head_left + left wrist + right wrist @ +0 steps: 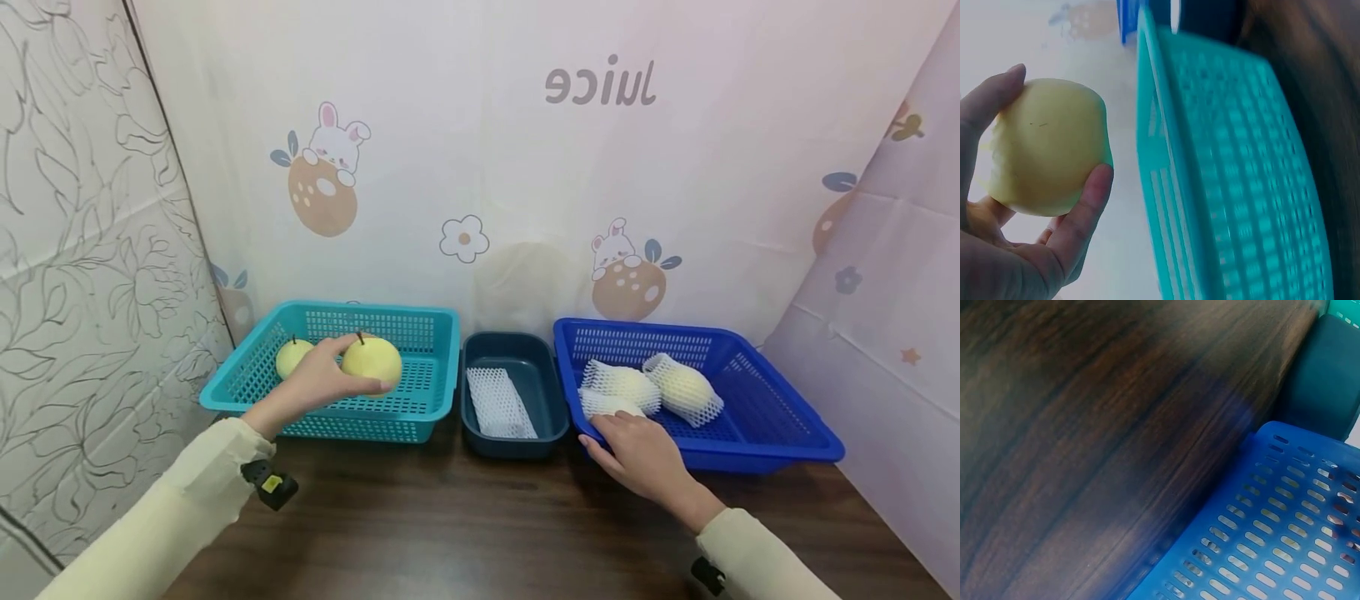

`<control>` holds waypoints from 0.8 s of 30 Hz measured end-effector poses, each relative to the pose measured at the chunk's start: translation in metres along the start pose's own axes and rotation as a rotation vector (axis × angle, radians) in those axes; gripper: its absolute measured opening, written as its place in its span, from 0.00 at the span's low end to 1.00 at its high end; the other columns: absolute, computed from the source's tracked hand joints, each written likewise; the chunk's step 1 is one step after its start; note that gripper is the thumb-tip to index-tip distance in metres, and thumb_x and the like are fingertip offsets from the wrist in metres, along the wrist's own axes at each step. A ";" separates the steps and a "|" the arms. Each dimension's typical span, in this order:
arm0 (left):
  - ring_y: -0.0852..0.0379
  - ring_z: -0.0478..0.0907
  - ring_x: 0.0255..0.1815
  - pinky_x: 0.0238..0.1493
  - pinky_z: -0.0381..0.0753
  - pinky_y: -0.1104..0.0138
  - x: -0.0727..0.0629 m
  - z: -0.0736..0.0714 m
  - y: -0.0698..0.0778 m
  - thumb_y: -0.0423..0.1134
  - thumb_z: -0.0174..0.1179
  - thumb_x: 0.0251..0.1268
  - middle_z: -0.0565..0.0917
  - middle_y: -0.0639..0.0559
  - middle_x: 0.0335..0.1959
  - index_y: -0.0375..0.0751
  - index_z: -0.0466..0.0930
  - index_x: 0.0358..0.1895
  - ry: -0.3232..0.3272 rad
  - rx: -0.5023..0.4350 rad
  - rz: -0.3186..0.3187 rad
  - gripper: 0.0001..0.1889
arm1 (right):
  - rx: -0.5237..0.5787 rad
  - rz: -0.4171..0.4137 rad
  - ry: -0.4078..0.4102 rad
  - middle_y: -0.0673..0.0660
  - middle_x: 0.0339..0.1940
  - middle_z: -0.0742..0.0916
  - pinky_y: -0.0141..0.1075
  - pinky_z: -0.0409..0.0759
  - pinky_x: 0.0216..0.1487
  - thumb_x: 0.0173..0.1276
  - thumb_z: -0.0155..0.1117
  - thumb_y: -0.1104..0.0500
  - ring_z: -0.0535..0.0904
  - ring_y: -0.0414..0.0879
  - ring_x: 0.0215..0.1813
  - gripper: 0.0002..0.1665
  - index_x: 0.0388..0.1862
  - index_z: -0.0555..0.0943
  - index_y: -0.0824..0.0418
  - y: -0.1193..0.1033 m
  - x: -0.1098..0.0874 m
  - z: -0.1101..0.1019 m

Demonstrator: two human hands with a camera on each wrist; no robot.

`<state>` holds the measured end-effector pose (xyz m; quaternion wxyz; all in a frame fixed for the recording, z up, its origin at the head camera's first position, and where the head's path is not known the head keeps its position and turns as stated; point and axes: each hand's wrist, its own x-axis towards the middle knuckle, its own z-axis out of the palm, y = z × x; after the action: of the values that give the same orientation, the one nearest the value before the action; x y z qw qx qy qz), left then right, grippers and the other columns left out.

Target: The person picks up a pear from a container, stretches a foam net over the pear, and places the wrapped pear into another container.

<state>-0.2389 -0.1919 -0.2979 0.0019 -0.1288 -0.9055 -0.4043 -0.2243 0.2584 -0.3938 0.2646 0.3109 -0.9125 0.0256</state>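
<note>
My left hand (322, 371) grips a round yellow pear (373, 363), thumb on one side and fingers on the other. The stem points up in the head view, and the pear is held over the teal basket (442, 367). A second pear (292, 357) lies in that basket, partly behind the hand. My right hand (637, 454) is at the front left corner of the blue basket (780, 417). Its fingers reach over the rim beside a netted pear (611, 405), with the thumb extended outside the wall. The right wrist view shows this hand only through the basket's holes.
Between the baskets stands a dark blue-green tub (551, 417) with a white foam net sleeve (501, 404) in it. Two more pears in foam nets, one in the middle (622, 385) and one further right (684, 390), lie in the blue basket. A patterned curtain (510, 167) hangs behind the dark wooden table (450, 525).
</note>
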 end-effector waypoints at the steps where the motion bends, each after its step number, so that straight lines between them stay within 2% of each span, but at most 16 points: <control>1: 0.45 0.74 0.46 0.34 0.78 0.59 -0.001 0.004 0.004 0.56 0.71 0.48 0.75 0.38 0.54 0.40 0.68 0.65 -0.004 -0.001 0.002 0.42 | 0.000 -0.001 0.003 0.46 0.18 0.73 0.35 0.67 0.21 0.63 0.62 0.47 0.70 0.41 0.21 0.12 0.28 0.75 0.53 0.000 0.000 0.000; 7: 0.46 0.69 0.48 0.35 0.76 0.60 -0.008 0.028 0.026 0.57 0.73 0.45 0.75 0.43 0.50 0.48 0.74 0.61 -0.026 -0.044 0.017 0.37 | -0.009 -0.001 -0.001 0.47 0.19 0.75 0.37 0.70 0.22 0.64 0.61 0.47 0.72 0.43 0.23 0.12 0.30 0.76 0.54 -0.001 0.000 0.001; 14: 0.50 0.69 0.47 0.36 0.75 0.60 -0.018 0.056 0.050 0.58 0.74 0.40 0.74 0.49 0.47 0.56 0.77 0.58 -0.112 -0.042 0.050 0.35 | -0.010 0.003 -0.005 0.48 0.21 0.77 0.37 0.71 0.23 0.64 0.62 0.47 0.73 0.43 0.23 0.12 0.32 0.77 0.55 -0.001 -0.001 0.001; 24: 0.53 0.68 0.43 0.34 0.76 0.62 -0.019 0.100 0.059 0.58 0.74 0.40 0.74 0.53 0.40 0.54 0.77 0.56 -0.271 -0.065 0.177 0.34 | -0.021 -0.003 0.017 0.50 0.22 0.79 0.39 0.73 0.24 0.64 0.62 0.48 0.75 0.44 0.24 0.13 0.34 0.79 0.57 -0.001 -0.002 0.001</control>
<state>-0.1969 -0.0853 -0.3234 -0.0891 -0.2613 -0.8691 -0.4104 -0.2229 0.2586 -0.3961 0.2756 0.3093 -0.9100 0.0181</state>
